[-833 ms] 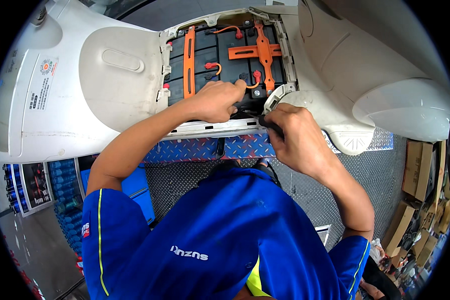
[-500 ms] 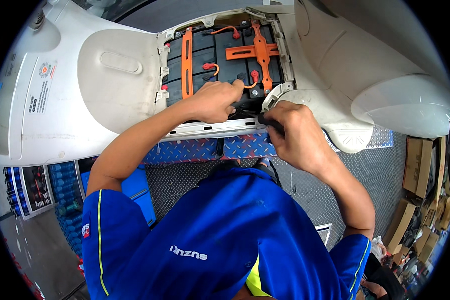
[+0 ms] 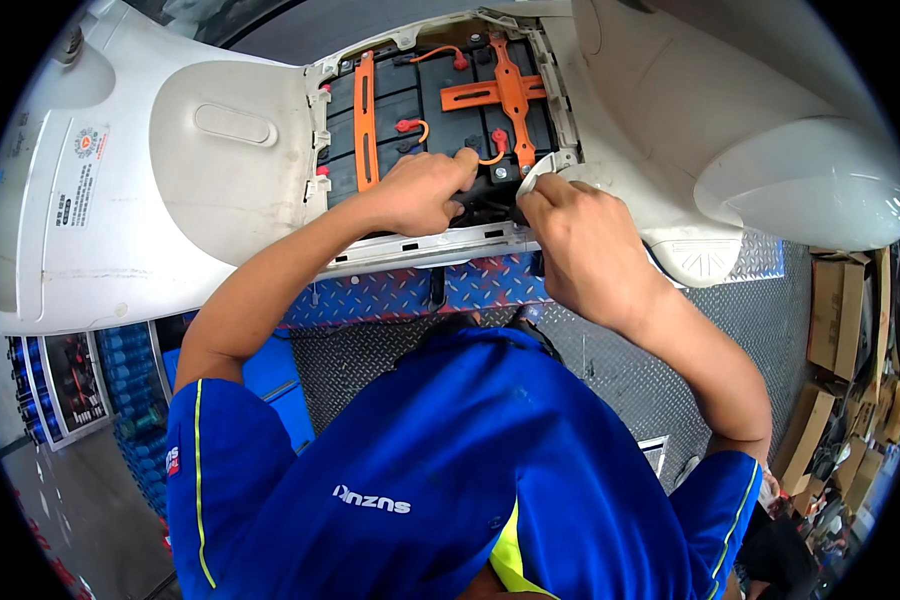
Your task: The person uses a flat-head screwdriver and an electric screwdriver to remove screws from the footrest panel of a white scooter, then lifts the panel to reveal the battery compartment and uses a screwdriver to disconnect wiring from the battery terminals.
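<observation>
Black batteries (image 3: 390, 108) lie in the open floor bay of a white and beige electric scooter (image 3: 220, 170). An orange slotted strap (image 3: 366, 120) and an orange cross-shaped bracket (image 3: 511, 92) lie across them. My left hand (image 3: 422, 194) is closed at the bay's near edge, its index finger beside a short orange cable (image 3: 492, 160) with a red terminal cap (image 3: 499, 138). What its fingers hold is hidden. My right hand (image 3: 585, 250) is wrapped round a black-handled tool (image 3: 518, 213) at the bay's near right corner. Most of the tool is covered by the hand.
The scooter's pale front fairing (image 3: 820, 185) rises on the right. Below the bay runs a red and blue tread-plate platform (image 3: 490, 281). Cardboard boxes (image 3: 836, 318) stack at the far right. A blue box (image 3: 268, 372) and a display of blue items (image 3: 133, 375) stand at left.
My right hand has turned and moved slightly up, and now covers most of the tool handle that showed before. My left hand stays near the cable. The whole view has shifted slightly.
</observation>
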Tool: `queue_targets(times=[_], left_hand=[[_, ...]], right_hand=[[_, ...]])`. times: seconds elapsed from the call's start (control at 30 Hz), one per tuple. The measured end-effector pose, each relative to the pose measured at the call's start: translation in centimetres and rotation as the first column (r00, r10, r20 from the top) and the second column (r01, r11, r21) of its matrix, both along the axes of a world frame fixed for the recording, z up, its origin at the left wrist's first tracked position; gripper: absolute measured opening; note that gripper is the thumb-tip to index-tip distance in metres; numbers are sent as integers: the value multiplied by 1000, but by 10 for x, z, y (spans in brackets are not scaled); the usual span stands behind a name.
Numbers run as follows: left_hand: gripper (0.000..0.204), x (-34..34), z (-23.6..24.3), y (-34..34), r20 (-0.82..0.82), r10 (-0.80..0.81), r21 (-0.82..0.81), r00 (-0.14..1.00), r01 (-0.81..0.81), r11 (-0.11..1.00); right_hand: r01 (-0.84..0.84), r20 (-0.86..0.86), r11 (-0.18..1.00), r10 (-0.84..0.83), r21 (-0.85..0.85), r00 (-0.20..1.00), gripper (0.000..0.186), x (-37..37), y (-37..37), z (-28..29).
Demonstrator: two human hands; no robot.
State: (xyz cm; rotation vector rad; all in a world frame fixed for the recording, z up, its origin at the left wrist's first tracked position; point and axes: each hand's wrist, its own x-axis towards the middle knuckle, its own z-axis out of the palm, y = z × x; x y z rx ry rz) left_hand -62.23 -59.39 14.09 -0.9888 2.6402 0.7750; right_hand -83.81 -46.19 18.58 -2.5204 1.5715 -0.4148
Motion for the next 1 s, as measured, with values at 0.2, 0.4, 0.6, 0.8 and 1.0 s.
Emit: queue_targets(times=[0.2, 0.4, 0.6, 0.8, 1.0], left_hand=[[34, 7, -9, -2, -61, 9, -2, 998, -9, 1000], [33, 7, -8, -3, -78, 22, 14, 997, -21, 1000], [31, 6, -7, -1, -55, 37, 31, 998, -35, 999], [30, 13, -16, -9, -147, 12, 83, 989, 0, 997], [24, 35, 13, 2, -516, 313, 301, 797, -174, 938]], right_hand=[[-28, -178, 994, 46, 102, 983, 20, -1, -21, 12], [-6, -163, 964, 51, 265, 985, 27, -16, -31, 9], [57, -291, 948, 39, 314, 956, 27, 4, -14, 41], [72, -350, 940, 52, 333, 935, 17, 11, -29, 66], [-31, -131, 986, 53, 163, 990, 13, 5, -56, 89]])
